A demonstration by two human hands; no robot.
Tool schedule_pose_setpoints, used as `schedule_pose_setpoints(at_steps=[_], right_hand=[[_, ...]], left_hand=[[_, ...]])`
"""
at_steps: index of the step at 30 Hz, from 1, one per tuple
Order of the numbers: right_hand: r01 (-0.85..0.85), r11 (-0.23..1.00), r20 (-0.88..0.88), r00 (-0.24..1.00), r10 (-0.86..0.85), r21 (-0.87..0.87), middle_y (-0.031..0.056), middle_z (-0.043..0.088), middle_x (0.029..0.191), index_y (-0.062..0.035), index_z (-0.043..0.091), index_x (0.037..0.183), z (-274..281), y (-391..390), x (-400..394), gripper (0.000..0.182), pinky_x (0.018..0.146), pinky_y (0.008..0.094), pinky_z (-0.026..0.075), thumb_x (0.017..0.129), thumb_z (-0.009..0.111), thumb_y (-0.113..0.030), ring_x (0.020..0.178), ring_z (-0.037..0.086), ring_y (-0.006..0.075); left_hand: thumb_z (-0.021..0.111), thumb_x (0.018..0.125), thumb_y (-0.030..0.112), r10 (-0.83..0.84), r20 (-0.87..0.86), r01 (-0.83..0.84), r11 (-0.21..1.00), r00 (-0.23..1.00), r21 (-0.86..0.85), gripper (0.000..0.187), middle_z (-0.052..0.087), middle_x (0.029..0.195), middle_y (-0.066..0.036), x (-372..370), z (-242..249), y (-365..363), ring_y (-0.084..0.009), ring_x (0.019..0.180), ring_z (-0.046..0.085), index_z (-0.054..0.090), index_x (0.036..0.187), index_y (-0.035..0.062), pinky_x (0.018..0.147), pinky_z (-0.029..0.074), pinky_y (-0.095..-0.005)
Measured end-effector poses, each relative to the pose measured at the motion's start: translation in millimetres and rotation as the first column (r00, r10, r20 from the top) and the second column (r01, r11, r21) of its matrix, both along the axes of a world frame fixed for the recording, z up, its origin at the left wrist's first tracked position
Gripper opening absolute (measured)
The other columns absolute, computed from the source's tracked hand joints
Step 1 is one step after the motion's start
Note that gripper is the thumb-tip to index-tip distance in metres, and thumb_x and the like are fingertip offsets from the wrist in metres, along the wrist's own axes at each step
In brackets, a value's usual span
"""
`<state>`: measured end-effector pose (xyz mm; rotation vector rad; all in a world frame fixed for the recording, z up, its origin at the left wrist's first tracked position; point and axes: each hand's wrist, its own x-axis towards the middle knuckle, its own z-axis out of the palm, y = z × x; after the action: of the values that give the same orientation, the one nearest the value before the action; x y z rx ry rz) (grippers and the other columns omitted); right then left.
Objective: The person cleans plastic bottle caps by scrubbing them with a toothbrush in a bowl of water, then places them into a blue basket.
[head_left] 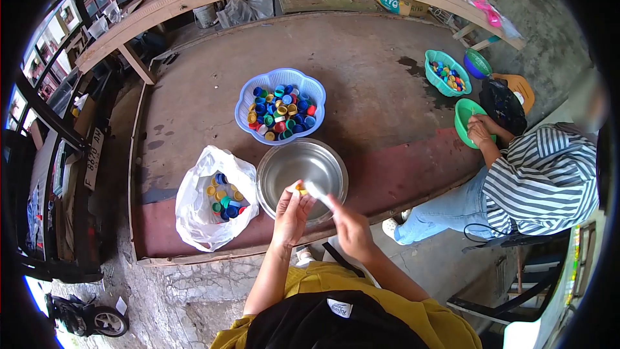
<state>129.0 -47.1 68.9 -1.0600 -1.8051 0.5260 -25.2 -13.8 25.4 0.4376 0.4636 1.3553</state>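
Yellow bottle cap [302, 189], just below frame centre, pinched by fingers of left hand [294, 216]; right hand [352, 226] gripping blurred white tool [318, 192]; steel bowl [274, 167] underneath, presumably catching scraps.

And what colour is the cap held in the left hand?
The cap looks yellow; it shows best in the head view.

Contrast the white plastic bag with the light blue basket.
The white plastic bag is limp and crumpled; the light blue basket is stiff and wavy-rimmed. The bag stands left of the metal bowl, the basket beyond it. More caps show in the basket than the bag. Both hold caps of mixed colours.
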Motion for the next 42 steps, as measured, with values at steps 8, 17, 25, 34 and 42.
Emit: schedule_pose_setpoints(at_steps=[8,17,25,34,42], right_hand=[[-0.017,0.997,0.303,0.952,0.039,-0.077,0.0118,0.058,0.071,-0.0204,0.042,0.135,4,-6,4,0.058,0.055,0.0389,0.047,0.081,0.050,0.000,0.059,0.057,0.0299],[0.153,0.986,0.394,0.912,-0.118,-0.059,0.0095,0.055,0.066,-0.0245,0.045,0.133,5,10,22,0.059,0.051,0.0387,0.046,0.079,0.052,0.000,0.054,0.056,0.0262],[0.210,0.977,0.528,0.834,-0.161,-0.034,0.0074,0.057,0.068,-0.0306,0.046,0.131,24,12,27,0.059,0.048,0.0374,0.048,0.079,0.055,-0.004,0.051,0.056,0.0243],[0.082,0.994,0.411,0.911,-0.046,-0.072,0.0107,0.056,0.068,-0.0226,0.048,0.131,14,7,25,0.055,0.052,0.0371,0.046,0.081,0.050,-0.001,0.055,0.056,0.0272],[0.266,0.951,0.492,0.856,-0.159,-0.155,0.0104,0.057,0.068,-0.0241,0.049,0.130,-9,-4,38,0.049,0.053,0.0394,0.046,0.084,0.050,-0.006,0.058,0.057,0.0297]], left_hand=[[0.060,0.084,-0.003,0.251,-0.461,-0.099,0.939,0.851,0.328,0.036,0.054,0.109,-0.008,0,11,2,-0.0164,0.099,0.056,0.047,0.117,0.0018,0.090,0.046,-0.0292],[0.073,0.063,-0.001,0.501,-0.778,-0.028,0.846,0.378,0.532,0.035,0.060,0.096,-0.012,-15,28,4,-0.0210,0.084,0.061,0.062,0.097,-0.0003,0.076,0.050,-0.0293],[0.076,0.061,0.003,0.540,-0.798,0.004,0.828,0.268,0.561,0.034,0.063,0.089,-0.013,-19,35,5,-0.0195,0.077,0.063,0.064,0.093,-0.0002,0.072,0.050,-0.0286],[0.076,0.061,0.002,0.481,-0.841,0.029,0.864,0.247,0.503,0.033,0.064,0.086,-0.012,-24,29,1,-0.0195,0.075,0.063,0.065,0.091,-0.0018,0.071,0.051,-0.0288],[0.075,0.065,0.003,0.277,-0.917,0.082,0.947,0.286,0.311,0.066,0.063,0.084,-0.010,-25,28,5,-0.0210,0.077,0.064,0.044,0.123,0.0035,0.072,0.052,-0.0306]])
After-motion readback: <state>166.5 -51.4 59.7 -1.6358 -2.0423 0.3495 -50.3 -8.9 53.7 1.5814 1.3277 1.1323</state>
